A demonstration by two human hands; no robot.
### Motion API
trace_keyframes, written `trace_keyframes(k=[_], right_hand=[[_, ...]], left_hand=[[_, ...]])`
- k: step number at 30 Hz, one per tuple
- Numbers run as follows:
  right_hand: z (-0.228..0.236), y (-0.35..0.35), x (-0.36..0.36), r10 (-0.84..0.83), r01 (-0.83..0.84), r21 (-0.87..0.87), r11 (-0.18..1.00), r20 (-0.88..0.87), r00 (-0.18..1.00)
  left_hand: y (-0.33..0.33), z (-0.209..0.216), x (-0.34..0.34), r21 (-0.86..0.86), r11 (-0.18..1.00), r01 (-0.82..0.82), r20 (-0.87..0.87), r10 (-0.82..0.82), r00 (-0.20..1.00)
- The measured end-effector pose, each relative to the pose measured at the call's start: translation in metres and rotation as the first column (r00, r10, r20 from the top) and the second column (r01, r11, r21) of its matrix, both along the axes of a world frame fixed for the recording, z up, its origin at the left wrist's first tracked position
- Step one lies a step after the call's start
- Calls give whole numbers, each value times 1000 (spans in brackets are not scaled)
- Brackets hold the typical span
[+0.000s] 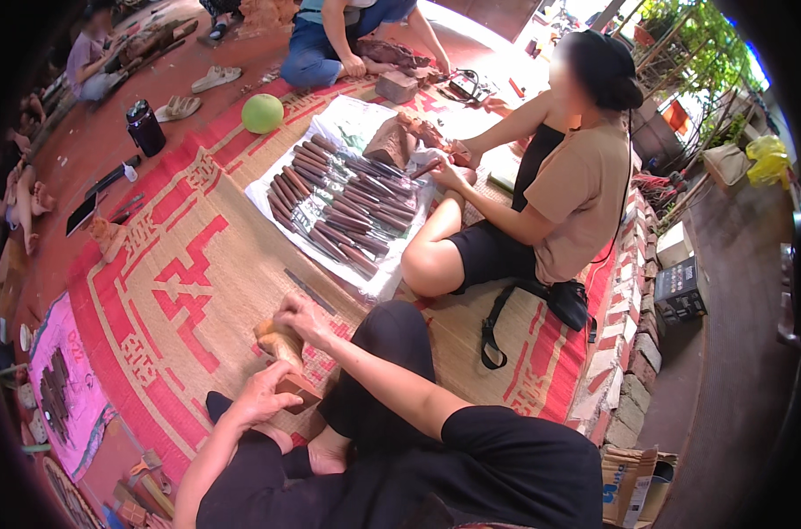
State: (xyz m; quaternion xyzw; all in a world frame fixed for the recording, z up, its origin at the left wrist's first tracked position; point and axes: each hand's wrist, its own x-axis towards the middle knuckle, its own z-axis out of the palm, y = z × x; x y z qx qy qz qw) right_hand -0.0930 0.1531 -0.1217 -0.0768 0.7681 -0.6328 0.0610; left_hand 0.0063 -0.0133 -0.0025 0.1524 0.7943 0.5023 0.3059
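**Reddish-brown wood held between two hands on a woven mat**

A person sitting on the floor in dark clothes works close to the lap. The left hand (261,394) is curled around the lower part of a wooden carving (286,348), thumb laid along its squarish base. The right hand (303,321) bends over the upper end, fingers drawn in; whether they pinch the wood or something slight against it cannot be told.

The carving sits between the hands, tilted, just in front of the person's bare foot (330,451). The likeliest mishap is a slip: should the left hand slacken while the right bears down, the piece could twist loose and land base-first on the toes. A skidding right hand could also strike the left, so near below it.

A dark flat strip (310,291) lies on the red-bordered mat (258,256) just beyond the right hand, where a wide elbow or knuckle might knock it. Farther off, rows of wooden-handled tools (365,212) cover a white sheet (261,196). Beside them a co-worker in a tan shirt (577,181) bends toward a wooden block (389,143), near a round green object (262,114).
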Motion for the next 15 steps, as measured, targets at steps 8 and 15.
trace_keyframes(k=[8,15], right_hand=[[-18,-9,-10,-180,162,248,955,49,983],[-8,-5,3,82,-38,-263,964,157,984]], left_hand=[[10,3,-4,-55,997,58,0,-59,998],[0,-13,0,49,998,-37,32,35,999]])
